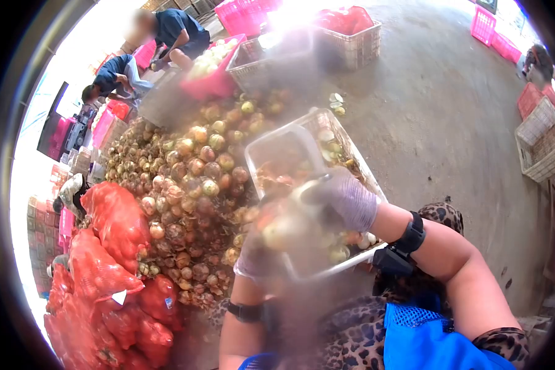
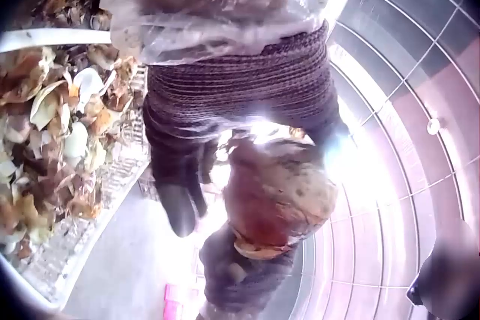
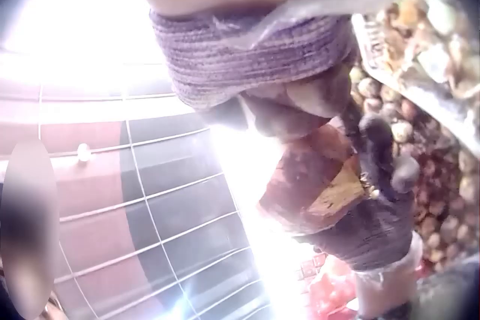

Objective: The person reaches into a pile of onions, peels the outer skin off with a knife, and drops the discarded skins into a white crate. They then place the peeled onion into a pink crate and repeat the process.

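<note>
Between my two gloved hands is an onion (image 2: 281, 189) with reddish-brown loose skin, blurred in the head view by a smear on the lens. My left hand (image 1: 253, 250) grips it, and in the right wrist view dark glove fingers (image 3: 371, 219) wrap its side and underside. At its other side, the curled fingers of my right hand (image 1: 345, 197) hold the onion at its papery skin. Both hands are above a white plastic crate (image 1: 373, 185) with peeled skins and onion pieces (image 2: 75, 136) in it.
A large heap of unpeeled onions (image 1: 185, 160) spreads left of the crate. Red mesh sacks (image 1: 105, 277) are piled at the lower left. Two people work at the back near a pink tub (image 1: 209, 83), beside more crates (image 1: 351, 46). Another crate (image 1: 542, 142) stands at the right.
</note>
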`<action>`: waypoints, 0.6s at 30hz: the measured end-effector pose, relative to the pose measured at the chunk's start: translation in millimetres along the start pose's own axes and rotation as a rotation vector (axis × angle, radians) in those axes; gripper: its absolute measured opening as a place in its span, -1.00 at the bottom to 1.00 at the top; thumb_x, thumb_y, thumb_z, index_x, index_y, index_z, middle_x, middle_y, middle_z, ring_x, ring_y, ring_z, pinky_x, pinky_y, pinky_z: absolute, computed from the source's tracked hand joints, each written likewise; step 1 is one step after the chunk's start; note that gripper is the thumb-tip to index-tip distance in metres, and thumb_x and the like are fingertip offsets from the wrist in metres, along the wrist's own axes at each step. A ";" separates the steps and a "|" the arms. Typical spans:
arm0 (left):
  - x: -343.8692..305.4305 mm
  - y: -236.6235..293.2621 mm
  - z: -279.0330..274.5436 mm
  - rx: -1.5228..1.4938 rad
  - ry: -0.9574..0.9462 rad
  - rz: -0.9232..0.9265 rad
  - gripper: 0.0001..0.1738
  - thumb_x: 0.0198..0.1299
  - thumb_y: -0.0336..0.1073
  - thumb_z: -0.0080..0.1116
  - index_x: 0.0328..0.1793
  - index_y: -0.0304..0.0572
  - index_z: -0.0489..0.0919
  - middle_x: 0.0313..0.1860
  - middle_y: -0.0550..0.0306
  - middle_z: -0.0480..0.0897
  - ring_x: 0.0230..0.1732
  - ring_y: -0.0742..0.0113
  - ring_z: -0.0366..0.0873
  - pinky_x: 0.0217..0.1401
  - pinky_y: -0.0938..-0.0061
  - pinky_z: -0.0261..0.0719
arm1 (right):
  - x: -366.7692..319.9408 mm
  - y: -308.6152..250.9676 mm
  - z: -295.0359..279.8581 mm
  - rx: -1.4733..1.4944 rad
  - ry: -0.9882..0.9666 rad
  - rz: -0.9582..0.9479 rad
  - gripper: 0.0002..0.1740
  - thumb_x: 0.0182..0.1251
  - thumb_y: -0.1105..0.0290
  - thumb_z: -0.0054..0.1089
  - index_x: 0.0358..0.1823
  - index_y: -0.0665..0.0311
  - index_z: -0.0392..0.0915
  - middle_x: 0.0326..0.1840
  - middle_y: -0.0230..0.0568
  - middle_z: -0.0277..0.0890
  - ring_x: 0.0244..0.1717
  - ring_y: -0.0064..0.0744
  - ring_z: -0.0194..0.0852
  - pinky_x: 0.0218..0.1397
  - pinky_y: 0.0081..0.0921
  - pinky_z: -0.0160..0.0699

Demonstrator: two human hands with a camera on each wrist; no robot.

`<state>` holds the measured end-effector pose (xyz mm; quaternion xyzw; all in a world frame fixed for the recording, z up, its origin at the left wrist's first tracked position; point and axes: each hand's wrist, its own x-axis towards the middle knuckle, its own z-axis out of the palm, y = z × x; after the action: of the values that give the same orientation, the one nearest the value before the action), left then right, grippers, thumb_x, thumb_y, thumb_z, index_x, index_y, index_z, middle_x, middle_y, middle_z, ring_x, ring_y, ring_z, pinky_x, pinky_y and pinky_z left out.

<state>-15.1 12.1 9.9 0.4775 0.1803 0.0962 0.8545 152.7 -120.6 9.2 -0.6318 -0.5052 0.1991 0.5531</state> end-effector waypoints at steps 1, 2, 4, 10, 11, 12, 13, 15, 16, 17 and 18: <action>-0.8 -4.5 -5.8 -0.029 -0.112 0.018 0.23 -0.14 0.52 0.23 0.48 -0.20 0.14 0.24 -0.03 0.43 0.22 0.05 0.47 0.26 0.10 0.52 | 1.8 0.5 0.3 0.020 0.008 0.042 -0.81 0.01 0.40 0.26 -0.31 0.27 0.65 -0.39 -0.05 0.59 -0.33 -0.15 0.62 -0.19 -0.32 0.57; 3.1 -14.2 -12.7 0.028 -0.080 0.027 0.21 -0.12 0.54 0.19 0.46 -0.21 0.17 0.24 -0.03 0.44 0.21 0.06 0.47 0.25 0.12 0.53 | 3.7 -20.4 -4.0 0.054 0.035 0.171 -0.83 0.02 0.40 0.24 -0.33 0.27 0.65 -0.42 -0.04 0.58 -0.34 -0.14 0.61 -0.19 -0.30 0.57; 16.9 -32.0 -22.2 0.156 -0.022 0.032 0.17 -0.09 0.57 0.10 0.42 -0.22 0.21 0.24 -0.01 0.44 0.21 0.08 0.47 0.24 0.17 0.54 | 3.1 -30.7 0.9 -0.022 0.021 0.236 -0.86 0.04 0.40 0.21 -0.36 0.26 0.64 -0.45 -0.03 0.56 -0.37 -0.14 0.59 -0.18 -0.28 0.57; 3.7 -15.1 6.6 -0.001 0.098 0.011 0.07 -0.07 0.41 0.29 0.38 -0.25 0.29 0.23 -0.02 0.46 0.20 0.15 0.48 0.15 0.24 0.61 | 6.8 -7.0 -15.3 0.907 0.168 0.894 -0.84 0.08 0.44 0.23 -0.33 0.39 0.59 -0.42 -0.18 0.56 -0.49 -0.40 0.57 -0.45 -0.45 0.63; -1.3 -1.5 15.2 0.033 0.098 0.043 0.10 -0.11 0.38 0.34 0.40 -0.23 0.28 0.22 -0.05 0.48 0.18 0.12 0.49 0.10 0.23 0.64 | 9.6 7.2 -20.9 0.687 0.118 0.871 -0.75 0.11 0.40 0.21 -0.19 0.38 0.54 -0.39 -0.15 0.57 -0.47 -0.36 0.58 -0.42 -0.42 0.64; 0.0 -3.6 5.6 -0.053 0.047 0.082 0.09 -0.09 0.38 0.33 0.41 -0.21 0.28 0.19 -0.07 0.50 0.15 0.10 0.52 0.08 0.22 0.65 | 12.0 21.4 -26.1 0.454 0.067 0.852 -0.65 0.15 0.36 0.19 -0.05 0.38 0.49 -0.37 -0.11 0.57 -0.44 -0.32 0.59 -0.40 -0.39 0.66; 1.3 -6.2 -3.3 -0.138 -0.004 0.124 0.08 -0.08 0.39 0.32 0.42 -0.19 0.27 0.16 -0.08 0.53 0.11 0.08 0.55 0.07 0.21 0.66 | 14.3 35.5 -31.3 0.229 0.024 0.838 -0.55 0.19 0.31 0.17 0.08 0.37 0.44 -0.34 -0.08 0.57 -0.42 -0.28 0.61 -0.37 -0.36 0.67; -8.6 -2.2 0.0 -0.267 -0.018 0.132 0.07 -0.05 0.40 0.28 0.43 -0.17 0.26 0.11 -0.07 0.56 0.06 0.08 0.58 0.04 0.23 0.67 | 6.8 62.3 -27.9 -0.858 -0.290 0.493 -0.45 0.24 0.25 0.15 0.24 0.30 0.37 -0.30 -0.05 0.59 -0.38 -0.30 0.63 -0.36 -0.35 0.67; -10.2 1.7 2.6 -0.328 -0.029 0.137 0.07 -0.04 0.40 0.27 0.44 -0.16 0.25 0.09 -0.07 0.58 0.03 0.08 0.60 0.03 0.23 0.67 | -2.1 55.9 -17.6 -0.836 -0.220 0.532 -0.45 0.26 0.17 0.14 0.24 0.24 0.40 -0.28 -0.03 0.60 -0.34 -0.35 0.64 -0.31 -0.36 0.66; -10.1 6.0 3.9 -0.336 -0.012 0.158 0.07 -0.02 0.40 0.25 0.46 -0.15 0.23 0.09 -0.07 0.58 0.03 0.09 0.60 0.04 0.23 0.67 | -10.0 47.3 -6.0 -0.808 -0.155 0.573 -0.45 0.28 0.10 0.14 0.24 0.19 0.43 -0.26 -0.01 0.61 -0.29 -0.40 0.65 -0.26 -0.37 0.66; -10.0 9.1 5.1 -0.344 0.007 0.175 0.06 -0.01 0.40 0.23 0.47 -0.14 0.22 0.09 -0.07 0.58 0.03 0.09 0.60 0.04 0.23 0.67 | -5.8 14.7 -4.8 -0.302 -0.194 0.742 -0.50 0.27 0.04 0.17 0.08 0.25 0.56 -0.33 -0.12 0.61 -0.27 -0.47 0.60 -0.17 -0.46 0.60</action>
<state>-22.2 9.6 22.2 0.3377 0.1218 0.2013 0.9114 160.3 -126.2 -4.3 -0.8235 -0.3166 0.3672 0.2946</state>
